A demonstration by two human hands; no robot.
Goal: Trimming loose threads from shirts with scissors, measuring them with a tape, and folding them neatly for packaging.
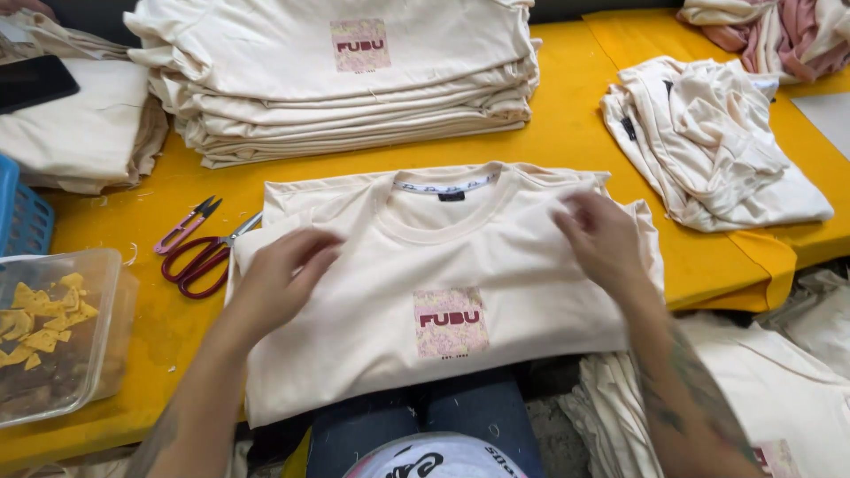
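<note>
Cream shirt (pixel 425 265) half-folded, sides tucked under; left hand (pixel 279 274) and right hand (pixel 602 235) flat on it, fingers loose, gripping nothing; bottom fold outstanding.

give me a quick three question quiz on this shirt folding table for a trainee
1. True or false: both hands rest on the cream t-shirt spread on the yellow table.
2. Which tool lies just beyond the left hand? A) red-handled scissors B) an iron C) a tape measure
3. What sits behind the spread shirt, at the far side of the table?

Key
1. True: the right hand presses near the shoulder, the left hand near the other sleeve.
2. A, the red-handled scissors, beside small pink snips.
3. A stack of folded shirts.
</note>
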